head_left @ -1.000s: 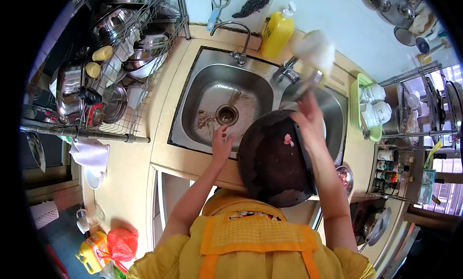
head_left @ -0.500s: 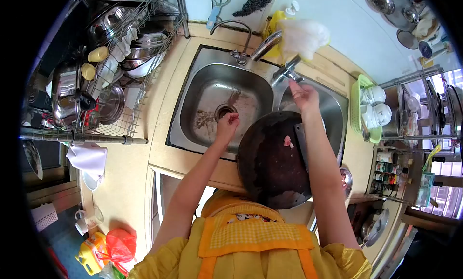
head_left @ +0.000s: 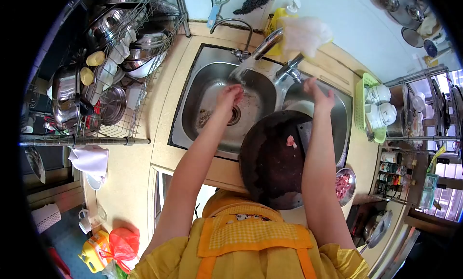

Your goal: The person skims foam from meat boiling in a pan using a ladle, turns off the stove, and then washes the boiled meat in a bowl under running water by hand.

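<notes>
Over the left basin [head_left: 195, 107], my left hand [head_left: 230, 95] has its fingers curled together; what they hold, if anything, is hidden. Water runs from the faucet spout [head_left: 268, 43] just above it. My right hand [head_left: 319, 93] is empty beside the faucet handle, above the right basin [head_left: 341, 116], its fingers apart. Below and between my forearms lies a dark round board [head_left: 270, 163], with a small pink scrap of meat [head_left: 291, 141] on it. A whitish cloth-like thing [head_left: 306, 35] sits behind the faucet.
A green basket [head_left: 360, 105] with white bowls [head_left: 378, 94] stands right of the sink. A metal bowl of meat pieces [head_left: 343, 186] is by my right forearm. Left is a wire rack [head_left: 140, 127] of pots. A yellow bottle [head_left: 276, 23] and a thin curved tap [head_left: 248, 33] stand behind.
My left hand has moved up and forward toward the spout. The spout has swung left, and water now runs. My right hand has let go of the whitish thing and moved beside the handle.
</notes>
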### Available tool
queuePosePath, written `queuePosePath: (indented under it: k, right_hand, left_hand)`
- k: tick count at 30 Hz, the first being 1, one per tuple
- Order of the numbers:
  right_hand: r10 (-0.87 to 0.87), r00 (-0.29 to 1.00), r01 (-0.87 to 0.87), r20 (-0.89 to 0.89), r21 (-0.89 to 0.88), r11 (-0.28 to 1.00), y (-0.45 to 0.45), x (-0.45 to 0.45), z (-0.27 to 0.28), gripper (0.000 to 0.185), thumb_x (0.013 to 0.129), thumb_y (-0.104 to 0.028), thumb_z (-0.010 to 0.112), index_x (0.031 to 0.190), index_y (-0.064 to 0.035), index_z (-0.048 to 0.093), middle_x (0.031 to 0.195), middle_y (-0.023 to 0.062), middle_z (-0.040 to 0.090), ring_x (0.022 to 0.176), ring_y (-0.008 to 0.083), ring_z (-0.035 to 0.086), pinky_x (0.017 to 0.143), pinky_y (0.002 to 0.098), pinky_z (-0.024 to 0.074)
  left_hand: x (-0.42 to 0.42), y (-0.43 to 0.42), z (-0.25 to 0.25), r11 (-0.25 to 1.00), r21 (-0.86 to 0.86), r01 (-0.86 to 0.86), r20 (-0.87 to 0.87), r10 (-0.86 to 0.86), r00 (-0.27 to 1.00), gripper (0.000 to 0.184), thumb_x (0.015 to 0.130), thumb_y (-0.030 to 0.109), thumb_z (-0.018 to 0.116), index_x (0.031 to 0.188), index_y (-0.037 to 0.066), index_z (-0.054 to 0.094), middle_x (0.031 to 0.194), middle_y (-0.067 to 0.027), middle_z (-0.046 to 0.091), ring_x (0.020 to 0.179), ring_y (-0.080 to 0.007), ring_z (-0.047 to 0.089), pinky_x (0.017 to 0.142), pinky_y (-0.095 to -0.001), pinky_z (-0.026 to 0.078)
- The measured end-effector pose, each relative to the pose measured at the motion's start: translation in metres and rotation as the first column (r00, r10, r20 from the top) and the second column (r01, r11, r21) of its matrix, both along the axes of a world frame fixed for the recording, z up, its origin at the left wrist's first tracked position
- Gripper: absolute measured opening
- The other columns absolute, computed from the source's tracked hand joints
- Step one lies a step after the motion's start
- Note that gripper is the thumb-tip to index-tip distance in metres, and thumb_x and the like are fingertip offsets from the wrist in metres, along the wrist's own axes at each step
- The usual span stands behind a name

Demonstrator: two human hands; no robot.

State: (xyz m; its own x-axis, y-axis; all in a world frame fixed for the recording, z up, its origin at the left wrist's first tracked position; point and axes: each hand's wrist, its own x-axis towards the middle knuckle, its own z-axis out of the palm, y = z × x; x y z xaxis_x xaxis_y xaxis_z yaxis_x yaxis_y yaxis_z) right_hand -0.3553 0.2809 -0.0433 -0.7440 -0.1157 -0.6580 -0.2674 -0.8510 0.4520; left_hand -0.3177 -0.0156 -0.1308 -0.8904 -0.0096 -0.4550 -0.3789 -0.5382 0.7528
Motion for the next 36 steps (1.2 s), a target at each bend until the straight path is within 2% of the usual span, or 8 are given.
queuePosePath:
  k: [4, 7, 23, 28, 29, 32, 34, 36]
  right_hand:
    - [0.011, 0.999, 0.015, -0.047, 0.525, 0.851, -0.034, -0.015, -0.054, 0.033, 0.076, -0.011, 0.048, 0.103, 0.0086, 0.044, 0.095, 0.0206, 0.054, 0.087, 0.0302, 0.057, 0.078, 0.0410, 0.0512]
    - [0.352, 0.933, -0.166, -0.072, 0.782, 0.601, -0.100, -0.001, -0.061, 0.016, 0.082, -0.007, 0.049, 0.092, 0.0039, 0.055, 0.085, 0.0131, 0.060, 0.080, 0.0264, 0.059, 0.078, 0.0378, 0.0513]
    - [0.530, 0.817, -0.289, -0.228, 0.632, 0.719, -0.221, -0.032, -0.079, 0.025, 0.090, -0.019, 0.041, 0.095, 0.0030, 0.051, 0.096, 0.0184, 0.054, 0.092, 0.0329, 0.053, 0.084, 0.0429, 0.0471]
    - [0.699, 0.708, -0.354, -0.099, 0.807, 0.473, -0.238, -0.036, -0.068, 0.018, 0.089, -0.015, 0.046, 0.092, 0.0019, 0.050, 0.083, 0.0160, 0.058, 0.079, 0.0324, 0.058, 0.071, 0.0399, 0.0522]
    - [0.735, 0.678, -0.394, -0.028, 0.830, 0.394, -0.249, -0.031, -0.066, 0.016, 0.088, -0.014, 0.047, 0.092, 0.0019, 0.050, 0.081, 0.0161, 0.058, 0.077, 0.0323, 0.060, 0.069, 0.0393, 0.0534]
    - [0.858, 0.511, -0.437, 0.052, 0.875, 0.207, -0.284, -0.002, -0.075, 0.023, 0.085, -0.011, 0.052, 0.101, 0.0054, 0.052, 0.080, 0.0174, 0.062, 0.075, 0.0301, 0.063, 0.066, 0.0362, 0.0558]
    - [0.944, 0.300, -0.476, 0.139, 0.879, 0.022, -0.300, 0.018, -0.090, 0.034, 0.085, -0.014, 0.052, 0.112, 0.0068, 0.051, 0.092, 0.0185, 0.061, 0.080, 0.0285, 0.063, 0.069, 0.0340, 0.0537]
    - [0.947, 0.256, -0.543, 0.194, 0.839, -0.025, -0.307, 0.036, -0.097, 0.034, 0.085, -0.015, 0.051, 0.112, 0.0053, 0.052, 0.102, 0.0170, 0.059, 0.087, 0.0267, 0.060, 0.072, 0.0335, 0.0517]
  left_hand:
    - [-0.030, 0.002, 0.010, 0.930, 0.323, -0.174, 0.133, 0.138, 0.981, 0.013, 0.087, 0.012, 0.054, 0.094, 0.002, 0.057, 0.089, -0.0083, 0.062, 0.076, -0.0180, 0.059, 0.066, -0.0259, 0.047]
    - [-0.050, 0.007, 0.009, 0.798, 0.502, -0.334, 0.217, 0.257, 0.942, 0.019, 0.090, 0.017, 0.050, 0.098, 0.001, 0.056, 0.095, -0.0107, 0.060, 0.082, -0.0206, 0.059, 0.070, -0.0273, 0.048]
    - [-0.052, 0.013, -0.011, 0.625, 0.635, -0.453, 0.140, 0.484, 0.864, 0.041, 0.094, 0.039, 0.040, 0.101, 0.002, 0.056, 0.098, -0.0092, 0.059, 0.097, -0.0230, 0.054, 0.091, -0.0369, 0.042]
    - [-0.058, 0.000, -0.026, 0.510, 0.760, -0.402, 0.050, 0.570, 0.820, 0.034, 0.092, 0.035, 0.043, 0.093, 0.004, 0.057, 0.092, -0.0100, 0.061, 0.091, -0.0252, 0.057, 0.088, -0.0378, 0.044]
    - [-0.048, -0.011, -0.015, 0.428, 0.740, -0.519, 0.242, 0.551, 0.799, 0.031, 0.092, 0.028, 0.040, 0.102, 0.003, 0.055, 0.102, -0.0141, 0.061, 0.097, -0.0293, 0.057, 0.090, -0.0420, 0.044]
    - [-0.009, -0.045, -0.076, 0.367, 0.912, -0.184, -0.072, 0.583, 0.810, 0.029, 0.090, 0.023, 0.039, 0.104, 0.004, 0.056, 0.103, -0.0133, 0.060, 0.097, -0.0282, 0.057, 0.089, -0.0423, 0.046]
    - [0.021, -0.049, -0.036, 0.395, 0.652, -0.648, 0.263, 0.683, 0.681, 0.028, 0.090, 0.026, 0.038, 0.094, 0.006, 0.057, 0.099, -0.0119, 0.060, 0.093, -0.0267, 0.058, 0.088, -0.0410, 0.045]
    - [0.045, -0.053, -0.076, 0.363, 0.558, -0.746, 0.339, 0.721, 0.604, 0.027, 0.089, 0.023, 0.040, 0.099, 0.005, 0.057, 0.100, -0.0118, 0.060, 0.094, -0.0260, 0.058, 0.088, -0.0407, 0.046]
